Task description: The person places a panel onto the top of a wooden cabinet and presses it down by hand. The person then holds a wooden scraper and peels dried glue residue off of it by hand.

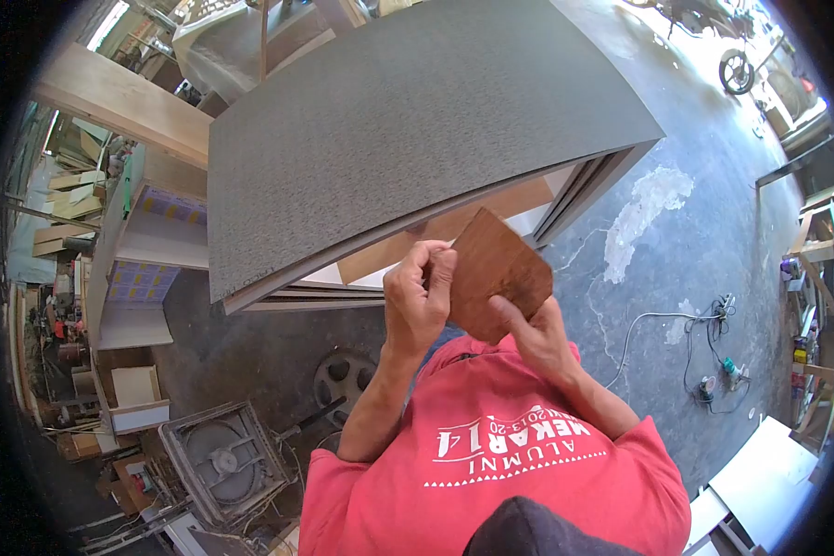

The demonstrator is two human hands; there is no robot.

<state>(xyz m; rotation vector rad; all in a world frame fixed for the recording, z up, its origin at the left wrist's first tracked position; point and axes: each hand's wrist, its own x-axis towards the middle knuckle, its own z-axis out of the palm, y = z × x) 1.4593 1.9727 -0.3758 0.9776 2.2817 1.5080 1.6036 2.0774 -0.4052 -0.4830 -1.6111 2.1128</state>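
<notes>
A flat brown piece of wood (pixel 491 269) with angled corners is held up in front of my chest. My right hand (pixel 539 341) grips its lower right part, thumb on the upper face and fingers hidden beneath. At its left edge, my left hand (pixel 419 295) is closed, thumb and curled fingers pinched together against the wood. A small pale tip shows by those fingers, too small to name. Just beyond both hands stands a large cabinet with a grey textured panel (pixel 426 120) on top and an opening along its near side.
At left are a shelf unit (pixel 139 243) and a wooden beam (pixel 125 102). A dusty square machine with a round fan-like part (pixel 222 459) stands lower left, near a spoked wheel (pixel 343 380). Cables and plugs (pixel 713 320) lie on the floor at right. White boards (pixel 764 477) lie lower right.
</notes>
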